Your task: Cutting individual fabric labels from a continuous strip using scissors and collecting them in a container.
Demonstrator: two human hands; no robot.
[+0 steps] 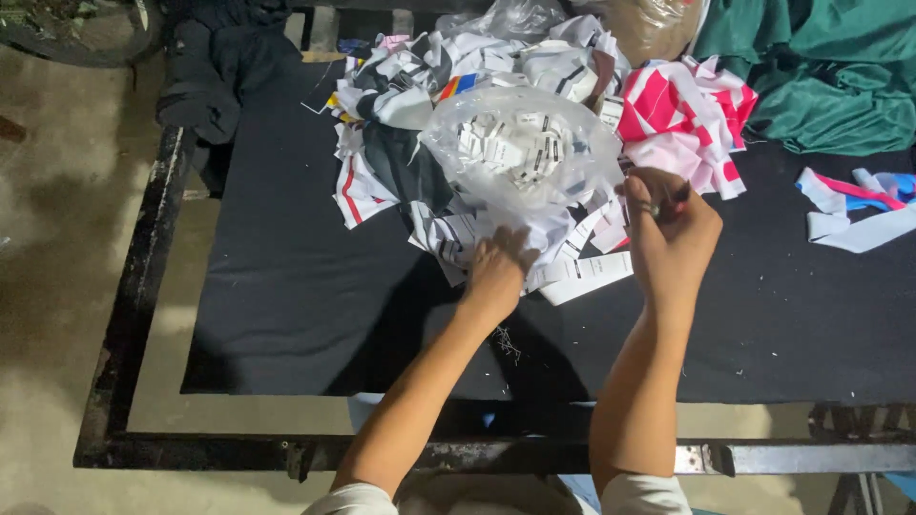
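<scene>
1. Left hand (498,265) presses its fingers flat into white label strips (582,275), just below a clear plastic bag of labels (520,148).
2. Right hand (668,229), beside the left one, pinches a small dark item I cannot identify.
3. Both work over the black-covered bench (286,286).

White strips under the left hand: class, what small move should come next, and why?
Probably lift one strip clear. The left hand presses on the white strips beside the clear bag of labels, while the right hand pinches something small above them, so the pile is steadied.
</scene>
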